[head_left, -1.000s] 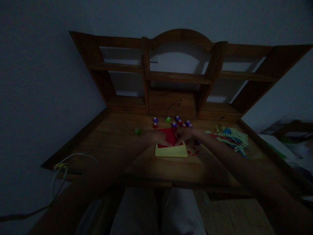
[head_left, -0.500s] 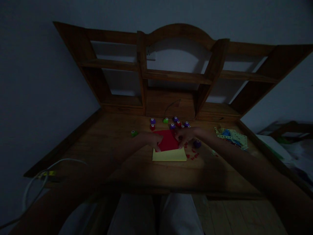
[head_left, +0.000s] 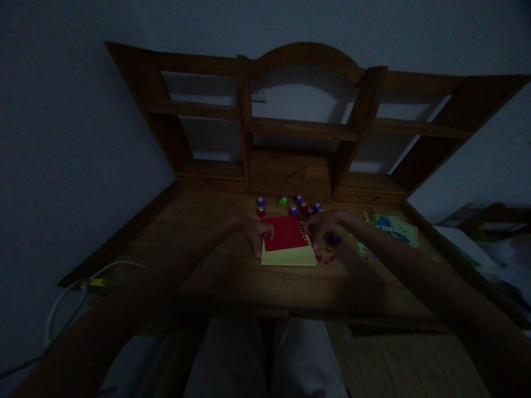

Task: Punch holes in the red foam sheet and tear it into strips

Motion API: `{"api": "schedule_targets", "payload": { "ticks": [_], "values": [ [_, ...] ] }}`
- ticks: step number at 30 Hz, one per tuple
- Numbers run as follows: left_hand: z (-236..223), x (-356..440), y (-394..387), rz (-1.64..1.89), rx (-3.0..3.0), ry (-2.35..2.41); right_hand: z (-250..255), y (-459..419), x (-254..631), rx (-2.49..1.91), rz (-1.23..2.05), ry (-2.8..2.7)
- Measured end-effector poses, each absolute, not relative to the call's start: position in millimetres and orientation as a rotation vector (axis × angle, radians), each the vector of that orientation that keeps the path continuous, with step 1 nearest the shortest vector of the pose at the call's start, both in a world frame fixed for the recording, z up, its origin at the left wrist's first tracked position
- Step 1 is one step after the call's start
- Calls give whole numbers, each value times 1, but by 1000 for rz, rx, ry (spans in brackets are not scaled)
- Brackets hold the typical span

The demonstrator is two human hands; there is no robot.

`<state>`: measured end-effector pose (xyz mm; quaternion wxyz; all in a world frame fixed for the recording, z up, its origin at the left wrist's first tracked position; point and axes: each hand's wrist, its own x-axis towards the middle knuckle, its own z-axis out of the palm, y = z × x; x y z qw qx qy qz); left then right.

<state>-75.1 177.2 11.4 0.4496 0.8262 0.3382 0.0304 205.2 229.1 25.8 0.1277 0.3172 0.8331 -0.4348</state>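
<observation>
A red sheet of paper (head_left: 284,235), with a row of small punched holes along its right edge, lies on top of yellow paper (head_left: 289,258) on the desk. At the left side of the paper, my left hand (head_left: 256,233) has its fingers curled over the red sheet and its thumb down along the yellow edge. My right hand (head_left: 321,224) is closed at the right edge, beside the punched holes. Its fingertips are dim and partly hidden. Just right of that hand is a purple craft punch (head_left: 334,239).
More punches, among them a green punch (head_left: 282,201) and a red punch (head_left: 261,211), stand behind the paper. Red paper scraps (head_left: 327,258) lie to the right. Patterned, punched sheets (head_left: 398,229) are further right. A wooden shelf unit (head_left: 302,127) backs the desk.
The red sheet has shifted slightly up, and its punched right edge now shows. My left hand has moved left to the paper's left edge; my right hand has moved right.
</observation>
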Motion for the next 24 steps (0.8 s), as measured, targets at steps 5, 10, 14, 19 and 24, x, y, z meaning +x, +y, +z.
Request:
{"api": "schedule_targets", "payload": {
  "ticks": [5,10,14,19,24],
  "values": [
    [10,-85,181,40,1914,772,33,207,193,1034,-1309,2724],
    [-12,-86,187,131,1865,773,8,175,151,797,-1411,2972],
    [-27,-90,183,273,1859,865,-21,166,128,762,-1442,3070],
    [-20,-91,173,277,1943,933,-30,164,122,666,-1567,3059],
    [-3,-85,163,278,1942,950,-26,161,121,727,-1625,3000]
  ]
}}
